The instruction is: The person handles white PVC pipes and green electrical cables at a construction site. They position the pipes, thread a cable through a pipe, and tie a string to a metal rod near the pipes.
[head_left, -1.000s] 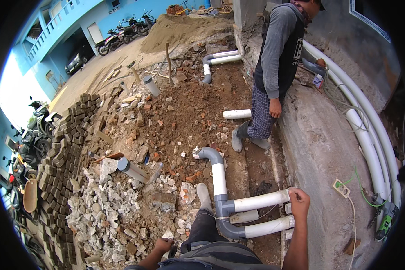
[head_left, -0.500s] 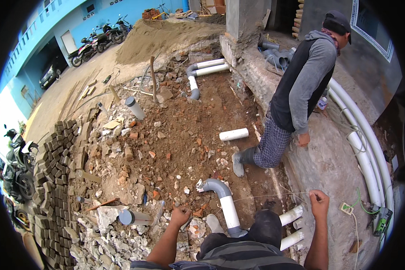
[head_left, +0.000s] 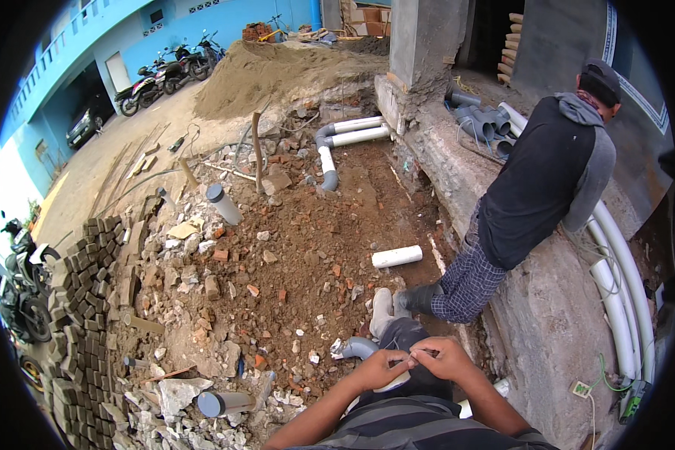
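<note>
The left hand [head_left: 380,370] and the right hand [head_left: 444,358] meet in front of the person's body, thumb and forefinger of each pinched together, the fingertips touching or nearly so. What they pinch is too small to make out; a thin string cannot be traced clearly there. Just below and beside the left hand lies the pipe assembly: its grey elbow [head_left: 360,347] shows beyond that hand, and a stretch of white pipe [head_left: 394,381] appears under the wrist, against the person's dark trouser leg [head_left: 412,336].

Half a second ago the hands were well apart, with a string drawn out between them, the right one above the concrete ledge [head_left: 536,330]; now they have come together over the leg. The person's grey boot [head_left: 381,311] has moved forward past the elbow, close to the boots of a co-worker [head_left: 536,180]. That co-worker has turned further away and leans over the ledge toward the long white pipes [head_left: 615,300]. The two parallel pipe ends seen earlier are now mostly hidden by the right forearm and body.

The elbow is smooth, matt grey plastic, curved, with a pale, ragged-looking open end on the broken soil [head_left: 307,262]. The white pipe is round and plain; most of its length is covered. A short loose white pipe [head_left: 397,256] lies farther off, near the co-worker's legs.
</note>
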Demonstrator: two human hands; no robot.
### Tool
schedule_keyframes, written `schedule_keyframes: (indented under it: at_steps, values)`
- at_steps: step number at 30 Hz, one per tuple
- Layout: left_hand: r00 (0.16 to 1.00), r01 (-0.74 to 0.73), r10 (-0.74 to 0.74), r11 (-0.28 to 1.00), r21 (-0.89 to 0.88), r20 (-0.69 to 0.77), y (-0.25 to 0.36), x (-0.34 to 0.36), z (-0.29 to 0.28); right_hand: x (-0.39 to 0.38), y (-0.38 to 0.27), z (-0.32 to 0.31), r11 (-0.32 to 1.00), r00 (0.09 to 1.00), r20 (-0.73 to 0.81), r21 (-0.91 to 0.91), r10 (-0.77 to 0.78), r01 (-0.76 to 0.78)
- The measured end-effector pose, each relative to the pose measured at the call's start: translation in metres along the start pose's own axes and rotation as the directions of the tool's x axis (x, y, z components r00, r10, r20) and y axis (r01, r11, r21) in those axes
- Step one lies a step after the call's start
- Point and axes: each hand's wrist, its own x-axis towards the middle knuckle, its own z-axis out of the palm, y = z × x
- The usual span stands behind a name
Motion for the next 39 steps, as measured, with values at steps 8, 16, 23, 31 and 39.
schedule_keyframes:
  at_steps: [8,16,23,31,39]
  values:
    - [0.963,0.176,-0.156,0.981,0.076,-0.219,-0.029,0.133,-0.207,0.235,0.092,-0.067,0.992,0.990,-0.050,0.014,0.129,-0.128]
    - [0.956,0.176,-0.136,0.975,0.137,-0.262,-0.027,0.306,-0.372,0.406,0.120,-0.218,0.959,0.940,-0.188,0.063,0.283,-0.276]
    - [0.897,0.252,-0.212,0.966,0.056,-0.389,0.007,0.363,-0.419,0.502,0.111,-0.305,0.955,0.877,-0.389,0.022,0.281,-0.296]
    - [0.901,0.313,-0.237,0.935,0.166,-0.364,0.021,0.433,-0.485,0.563,0.142,-0.341,0.972,0.807,-0.542,0.100,0.233,-0.214]
    - [0.853,0.420,-0.339,0.897,0.137,-0.397,-0.033,0.536,-0.581,0.705,0.204,-0.391,0.960,0.662,-0.695,0.197,0.281,-0.200]
